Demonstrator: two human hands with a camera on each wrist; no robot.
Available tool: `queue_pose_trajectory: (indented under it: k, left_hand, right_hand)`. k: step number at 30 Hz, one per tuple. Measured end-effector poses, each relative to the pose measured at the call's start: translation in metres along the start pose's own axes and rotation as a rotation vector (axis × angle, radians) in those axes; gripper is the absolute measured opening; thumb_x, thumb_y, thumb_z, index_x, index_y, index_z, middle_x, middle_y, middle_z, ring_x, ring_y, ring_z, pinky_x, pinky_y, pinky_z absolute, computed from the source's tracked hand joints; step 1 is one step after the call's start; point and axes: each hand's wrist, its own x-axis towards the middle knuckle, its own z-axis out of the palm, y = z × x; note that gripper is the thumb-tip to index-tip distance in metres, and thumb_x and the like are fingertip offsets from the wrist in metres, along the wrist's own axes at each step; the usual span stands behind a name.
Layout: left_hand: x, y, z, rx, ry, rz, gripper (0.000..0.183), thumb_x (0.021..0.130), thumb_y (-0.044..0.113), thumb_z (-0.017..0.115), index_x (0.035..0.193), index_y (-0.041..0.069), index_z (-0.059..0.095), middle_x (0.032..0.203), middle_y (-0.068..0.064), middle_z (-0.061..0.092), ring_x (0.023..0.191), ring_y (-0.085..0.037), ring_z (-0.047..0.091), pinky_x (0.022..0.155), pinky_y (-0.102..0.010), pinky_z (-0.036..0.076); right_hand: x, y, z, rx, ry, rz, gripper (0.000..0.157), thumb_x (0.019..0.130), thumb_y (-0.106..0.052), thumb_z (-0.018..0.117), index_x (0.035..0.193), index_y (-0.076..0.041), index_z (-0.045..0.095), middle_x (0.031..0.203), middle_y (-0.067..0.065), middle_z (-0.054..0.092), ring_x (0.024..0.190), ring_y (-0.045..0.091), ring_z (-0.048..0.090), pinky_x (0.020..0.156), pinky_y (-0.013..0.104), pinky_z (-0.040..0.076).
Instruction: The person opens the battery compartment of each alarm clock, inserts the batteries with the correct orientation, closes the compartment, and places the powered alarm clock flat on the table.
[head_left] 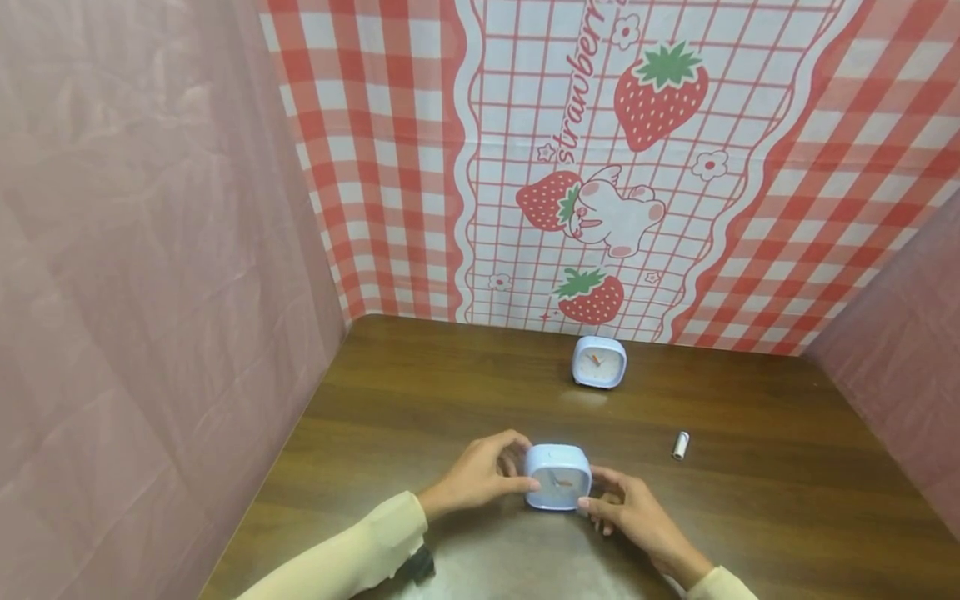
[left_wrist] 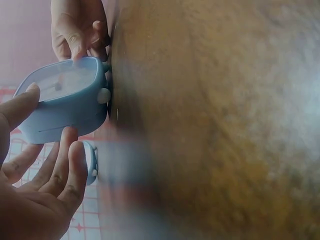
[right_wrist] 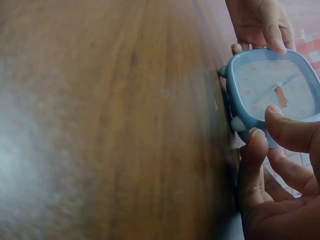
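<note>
Hands first: our left hand (head_left: 480, 472) and right hand (head_left: 637, 514) grip a pale blue clock (head_left: 557, 456) by its sides, thumbs in front, fingers curled round, low over the wooden table (head_left: 375, 400); can't tell if its feet touch. To do this well, we'd pinch just the rim, thumbs off the dial, both sides level. Past it, off right, lies a small white cylinder (head_left: 680, 446), maybe a battery, no label we can read. Farther back stands a matching clock (head_left: 598, 364); no brand legible on either. Behind, the backdrop (head_left: 420, 208) reads "strawberr", running out of frame.
</note>
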Motion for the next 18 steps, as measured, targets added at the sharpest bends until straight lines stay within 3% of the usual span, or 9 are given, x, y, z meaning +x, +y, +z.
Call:
queue_pose_trajectory:
  k: [8,14,18]
  left_hand:
    - [-0.001,-0.003,-0.003,-0.030,-0.062,-0.062,0.047,0.086,0.031,0.085,0.123,0.013,0.063,0.104,0.005,0.066,0.079,-0.006,0.064,0.070,-0.024,0.056]
    - [-0.001,-0.002,-0.006,-0.174,-0.080,-0.205,0.033,0.103,0.037,0.063,0.116,0.007,0.065,0.092,-0.007,0.069,0.070,-0.021,0.067,0.058,-0.034,0.059]
    - [-0.001,-0.002,-0.006,-0.165,-0.095,-0.280,0.056,0.107,0.052,0.048,0.102,0.002,0.072,0.076,-0.010,0.072,0.057,-0.022,0.066,0.049,-0.031,0.055]
  right_hand:
    - [-0.001,-0.002,-0.008,0.004,-0.067,0.017,0.069,0.095,-0.016,0.074,0.147,0.014,0.039,0.124,0.022,0.062,0.078,0.022,0.065,0.065,0.033,0.059]
    - [-0.001,-0.007,-0.014,0.030,-0.140,0.026,0.061,0.109,-0.027,0.052,0.150,0.014,0.032,0.106,0.019,0.062,0.078,0.025,0.065,0.067,0.035,0.060]
    - [0.000,-0.011,-0.015,0.055,-0.144,0.054,0.063,0.113,-0.037,0.036,0.150,0.014,0.031,0.111,0.019,0.060,0.079,0.025,0.064,0.065,0.036,0.059]
